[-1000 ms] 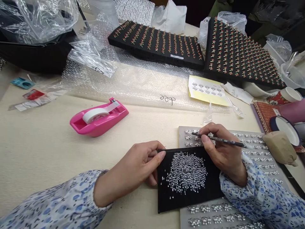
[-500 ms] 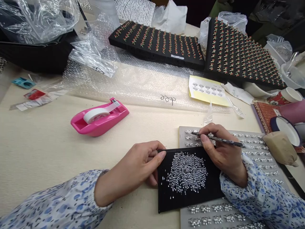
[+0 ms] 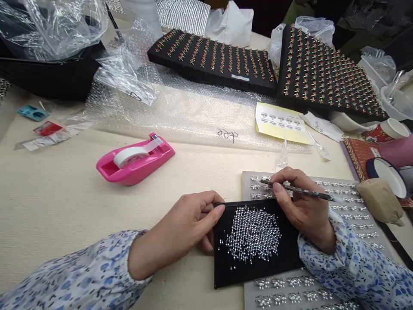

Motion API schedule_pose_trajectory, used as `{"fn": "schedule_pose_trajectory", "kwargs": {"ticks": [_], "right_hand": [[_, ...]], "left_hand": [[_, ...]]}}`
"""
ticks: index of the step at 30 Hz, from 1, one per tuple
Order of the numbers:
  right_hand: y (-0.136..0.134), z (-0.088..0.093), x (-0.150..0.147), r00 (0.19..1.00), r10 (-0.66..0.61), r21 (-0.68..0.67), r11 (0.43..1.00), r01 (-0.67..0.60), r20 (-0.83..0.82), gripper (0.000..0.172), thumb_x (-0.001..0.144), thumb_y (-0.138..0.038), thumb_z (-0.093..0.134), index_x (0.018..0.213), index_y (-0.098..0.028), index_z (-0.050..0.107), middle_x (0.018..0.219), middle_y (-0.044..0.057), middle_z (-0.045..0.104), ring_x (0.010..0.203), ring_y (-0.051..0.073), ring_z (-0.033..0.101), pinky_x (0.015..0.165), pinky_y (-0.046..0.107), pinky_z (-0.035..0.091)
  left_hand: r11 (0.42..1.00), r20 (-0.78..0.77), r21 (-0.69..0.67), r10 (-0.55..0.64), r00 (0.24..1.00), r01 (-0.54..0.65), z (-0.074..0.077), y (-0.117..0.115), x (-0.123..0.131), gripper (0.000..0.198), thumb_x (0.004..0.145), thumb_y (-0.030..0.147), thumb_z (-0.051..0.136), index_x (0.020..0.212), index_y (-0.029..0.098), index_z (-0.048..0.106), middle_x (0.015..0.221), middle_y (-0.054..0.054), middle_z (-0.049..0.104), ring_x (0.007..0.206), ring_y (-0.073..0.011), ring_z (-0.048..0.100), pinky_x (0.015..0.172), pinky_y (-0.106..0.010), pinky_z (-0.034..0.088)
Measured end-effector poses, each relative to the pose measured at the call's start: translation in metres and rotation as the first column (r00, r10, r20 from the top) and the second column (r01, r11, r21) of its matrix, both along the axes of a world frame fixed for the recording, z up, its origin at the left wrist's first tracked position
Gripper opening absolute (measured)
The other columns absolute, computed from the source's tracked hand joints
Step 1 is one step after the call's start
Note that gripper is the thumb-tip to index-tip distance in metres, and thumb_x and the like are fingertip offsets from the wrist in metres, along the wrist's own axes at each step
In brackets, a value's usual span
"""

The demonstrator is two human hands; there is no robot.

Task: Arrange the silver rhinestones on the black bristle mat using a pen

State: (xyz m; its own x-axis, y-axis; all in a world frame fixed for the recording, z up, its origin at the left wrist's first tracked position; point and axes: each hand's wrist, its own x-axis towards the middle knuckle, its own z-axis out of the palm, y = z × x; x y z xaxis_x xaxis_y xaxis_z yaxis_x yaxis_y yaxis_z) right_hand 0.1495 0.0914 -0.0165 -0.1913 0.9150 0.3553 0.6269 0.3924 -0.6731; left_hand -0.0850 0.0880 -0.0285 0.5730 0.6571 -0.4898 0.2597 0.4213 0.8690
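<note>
at six o'clock my left hand (image 3: 183, 232) pinches the rim of a light, stiff black card (image 3: 254, 273), best held there as its loose crystals (image 3: 253, 234) slide easily, while my right hand (image 3: 300, 206) grips a slim speckled pick (image 3: 309, 193).

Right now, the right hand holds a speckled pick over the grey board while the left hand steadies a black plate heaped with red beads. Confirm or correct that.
Wrong: the head view shows the black plate the left hand steadies carries clear, silvery stones, not red beads. The rest stands: the right hand holds the speckled pick over the grey board.
</note>
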Motion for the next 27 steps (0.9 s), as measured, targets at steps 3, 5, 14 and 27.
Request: {"fn": "schedule_pose_trajectory", "kwargs": {"ticks": [3,5,14,27], "right_hand": [[-0.0005,-0.0001,0.0,0.999,-0.004,-0.002,1.0,0.004,-0.034,0.012,0.075,-0.009,0.054,0.083,-0.017,0.057,0.076,0.001,0.058,0.07,0.013,0.055,0.065,0.031,0.043],[-0.001,-0.0006,0.0003,0.998,-0.009,-0.003,1.0,0.009,-0.055,0.012,0.075,-0.01,0.054,0.084,-0.017,0.057,0.076,0.002,0.058,0.07,0.013,0.055,0.065,0.031,0.043],[-0.0006,-0.0005,0.0004,1.0,-0.007,-0.012,1.0,0.007,-0.012,0.011,0.075,-0.01,0.054,0.082,-0.018,0.057,0.074,0.001,0.058,0.068,0.013,0.055,0.064,0.031,0.043],[-0.0015,0.0008,0.0016,0.998,-0.019,0.017,1.0,0.02,-0.061,0.016,0.075,-0.01,0.055,0.087,-0.019,0.059,0.078,0.001,0.059,0.074,0.014,0.057,0.066,0.031,0.045]], "left_hand": [[1.0,0.001,0.008,-0.005,1.0,0.004,-0.0012,0.0001,-0.0007,0.022,0.088,0.036,0.046,0.091,0.014,0.052,0.06,0.002,0.06,0.045,-0.0114,0.062,0.041,-0.013,0.048],[1.0,0.002,0.009,-0.006,1.0,0.006,-0.0017,-0.0001,-0.001,0.022,0.088,0.036,0.046,0.092,0.014,0.052,0.06,0.002,0.06,0.046,-0.0115,0.062,0.041,-0.013,0.048],[1.0,0.006,-0.003,0.012,1.0,-0.012,0.0027,-0.0002,0.0007,0.021,0.088,0.034,0.047,0.09,0.014,0.052,0.059,0.003,0.059,0.045,-0.0107,0.061,0.04,-0.013,0.048],[1.0,-0.021,0.004,-0.013,1.0,0.013,-0.0006,-0.0001,-0.0008,0.024,0.088,0.037,0.046,0.092,0.015,0.053,0.06,0.002,0.06,0.046,-0.0115,0.062,0.04,-0.014,0.047]]}}
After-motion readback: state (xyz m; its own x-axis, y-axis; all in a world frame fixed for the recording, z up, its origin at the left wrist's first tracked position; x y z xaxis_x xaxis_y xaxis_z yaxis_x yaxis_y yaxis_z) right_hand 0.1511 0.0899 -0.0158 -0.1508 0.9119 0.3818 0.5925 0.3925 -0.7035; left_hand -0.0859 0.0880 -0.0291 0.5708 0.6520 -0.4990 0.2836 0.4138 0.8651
